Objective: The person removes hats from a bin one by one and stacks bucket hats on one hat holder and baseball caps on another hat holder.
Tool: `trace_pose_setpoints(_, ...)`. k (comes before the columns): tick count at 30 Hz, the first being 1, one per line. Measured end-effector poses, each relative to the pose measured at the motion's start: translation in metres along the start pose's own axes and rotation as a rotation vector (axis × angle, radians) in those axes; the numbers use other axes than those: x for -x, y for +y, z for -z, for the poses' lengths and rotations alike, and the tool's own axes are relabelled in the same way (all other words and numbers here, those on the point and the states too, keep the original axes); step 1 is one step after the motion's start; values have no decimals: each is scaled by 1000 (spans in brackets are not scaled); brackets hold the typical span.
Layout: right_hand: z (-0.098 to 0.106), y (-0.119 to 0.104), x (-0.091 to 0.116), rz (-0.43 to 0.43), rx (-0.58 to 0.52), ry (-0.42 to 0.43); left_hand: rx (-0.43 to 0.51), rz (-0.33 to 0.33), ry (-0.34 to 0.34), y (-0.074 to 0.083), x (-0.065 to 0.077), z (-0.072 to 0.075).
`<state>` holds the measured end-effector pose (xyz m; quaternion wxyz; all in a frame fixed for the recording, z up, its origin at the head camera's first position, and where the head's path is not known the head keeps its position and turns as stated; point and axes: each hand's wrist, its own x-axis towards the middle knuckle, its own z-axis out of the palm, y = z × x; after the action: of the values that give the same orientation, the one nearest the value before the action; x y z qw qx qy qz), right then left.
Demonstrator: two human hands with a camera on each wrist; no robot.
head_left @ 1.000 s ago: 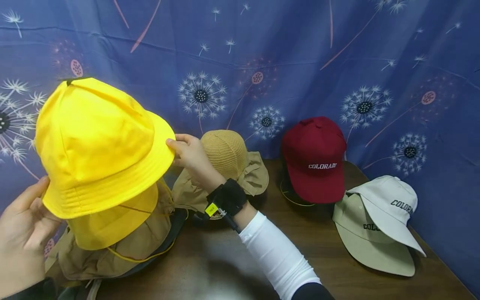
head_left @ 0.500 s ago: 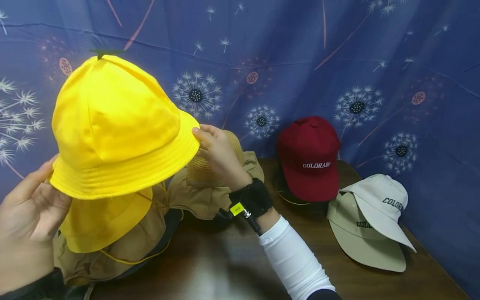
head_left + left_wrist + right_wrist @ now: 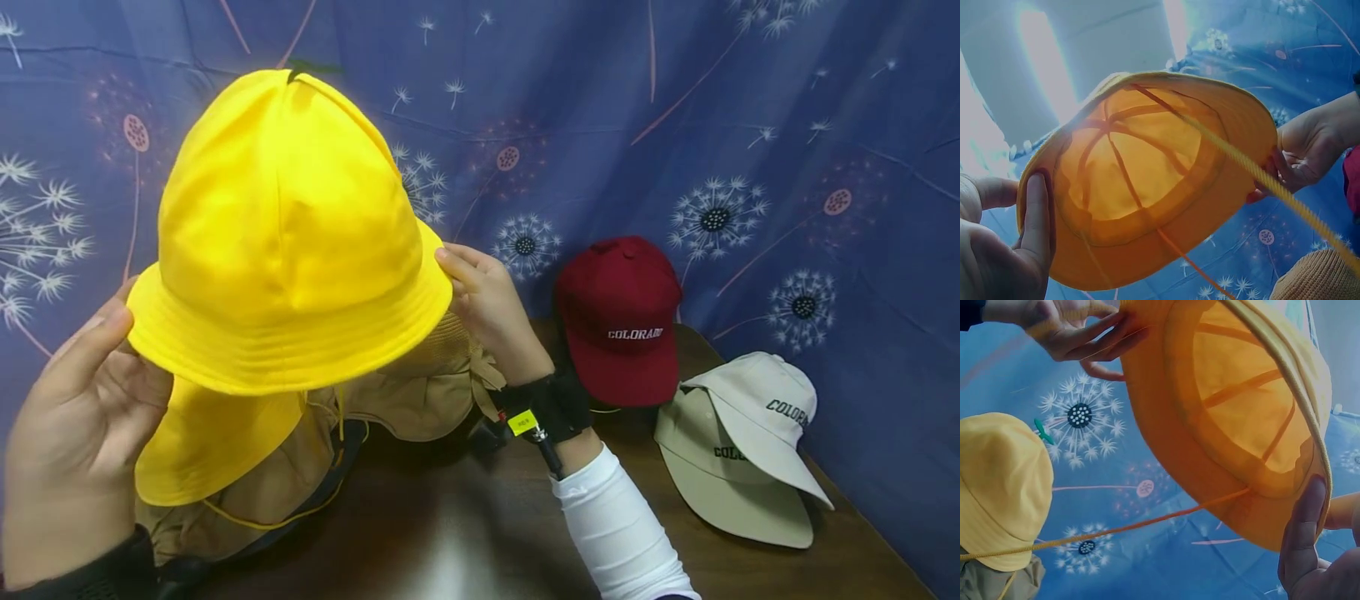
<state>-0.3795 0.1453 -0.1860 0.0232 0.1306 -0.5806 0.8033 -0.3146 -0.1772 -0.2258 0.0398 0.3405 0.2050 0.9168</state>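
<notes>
A yellow bucket hat point(image 3: 292, 225) with a small green sprout on its crown is held up in the air between both hands. My left hand point(image 3: 90, 400) pinches the brim at its left side, thumb on one face and fingers on the other. The right hand point(image 3: 495, 300) pinches the opposite side of the brim. In the left wrist view the hat's inside point(image 3: 1141, 175) shows seams and a yellow chin cord point(image 3: 1241, 159) hanging from it. Below, a second yellow bucket hat point(image 3: 202, 450) sits on a tan hat point(image 3: 262, 492), partly hidden by the raised one.
Behind the right hand is a tan knitted hat point(image 3: 442, 350) over tan cloth point(image 3: 405, 404). A red cap point(image 3: 622, 308) stands on the wooden table point(image 3: 510, 517). A white cap point(image 3: 780, 400) overlaps a beige cap point(image 3: 727, 475) at the right. A blue dandelion curtain point(image 3: 585, 108) hangs behind.
The held yellow hat has moved up and to the right with both hands, away from the hat below it. It also tilts less now. The grip on the brim stays.
</notes>
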Motion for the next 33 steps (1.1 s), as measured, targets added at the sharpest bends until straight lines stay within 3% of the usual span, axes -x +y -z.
trace_pose_setpoints(4, 6, -5, 5, 11, 9, 5, -147, -38, -35, -7, -4, -8)
trace_pose_setpoints(11, 24, -8, 12, 29, 53, 20, -328, -85, 63, -20, -1, -11)
trace_pose_setpoints(16, 40, 1, 11, -12, 73, -14, -433, -48, 80, -34, 11, -10)
trace_pose_setpoints(19, 53, 11, 10, -33, 109, -45, -546, -9, 91, -44, 19, -9)
trace_pose_setpoints(23, 72, 29, 14, -32, 141, -79, -674, 47, 50, -52, 30, 0)
trace_pose_setpoints(29, 100, 60, 29, -4, 113, -154, -699, 100, -52, -56, 51, 26)
trace_pose_setpoints(33, 109, 70, 35, 19, 113, -199, -745, 129, -20, -57, 61, 34)
